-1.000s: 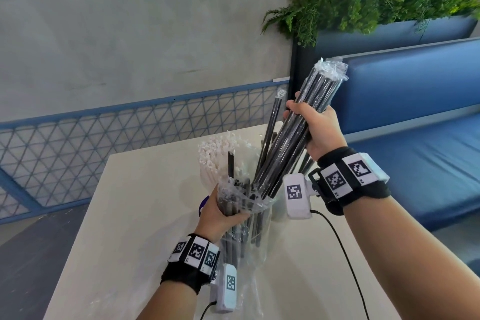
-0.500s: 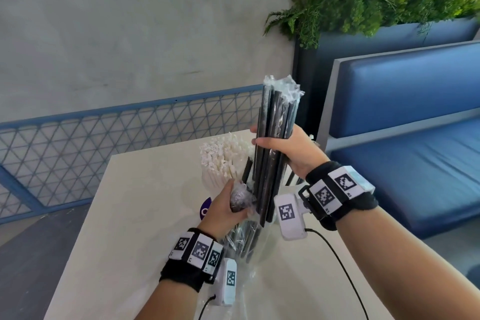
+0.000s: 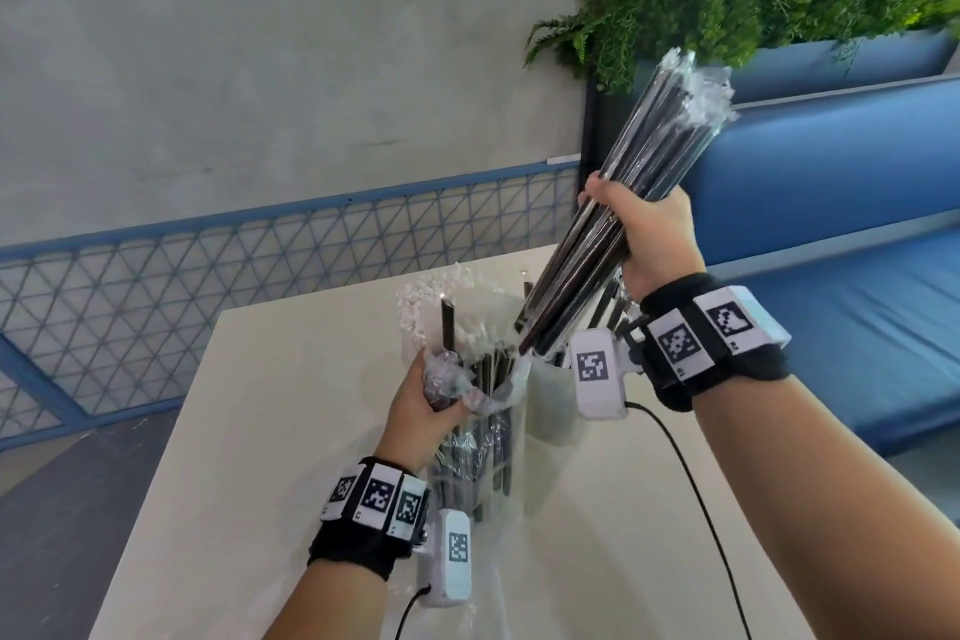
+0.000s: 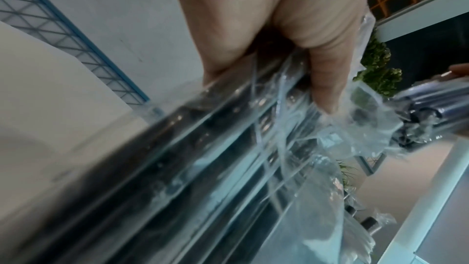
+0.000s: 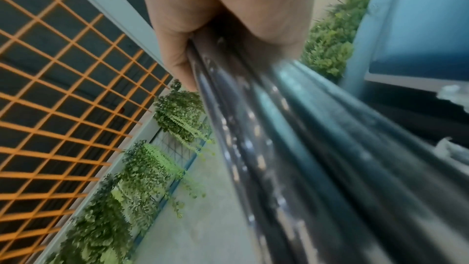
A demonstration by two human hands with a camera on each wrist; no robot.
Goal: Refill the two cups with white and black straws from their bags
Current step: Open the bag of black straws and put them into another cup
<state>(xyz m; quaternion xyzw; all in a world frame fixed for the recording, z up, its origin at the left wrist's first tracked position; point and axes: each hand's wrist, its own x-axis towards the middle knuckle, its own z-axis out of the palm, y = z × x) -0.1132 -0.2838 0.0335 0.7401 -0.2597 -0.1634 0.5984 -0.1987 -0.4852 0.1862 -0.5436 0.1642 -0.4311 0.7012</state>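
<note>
At a pale square table (image 3: 311, 431) beside a blue upholstered bench (image 3: 831, 203), we are midway through the black-straw half of the refill. Our right hand (image 3: 649, 234) is wrapped tight around a thick bundle of black straws in clear individual wrappers (image 3: 639, 172), tilted up and to the right, its lower ends just clear of the bag's mouth. Our left hand (image 3: 421, 405) has its fingers curled around the crumpled neck of the clear plastic bag of black straws (image 3: 478, 437), which stands on the table with more straws inside. Behind it, the white paper-wrapped straws (image 3: 431, 296) stand bunched upright; their cup is hidden. A translucent cup (image 3: 550, 400) with a few black straws sits just right of the bag, under the right wrist. We judge the draw from the bag all but finished; the next move calls for swinging the bundle over that cup, standing it upright and lowering it in without spilling strays.
</note>
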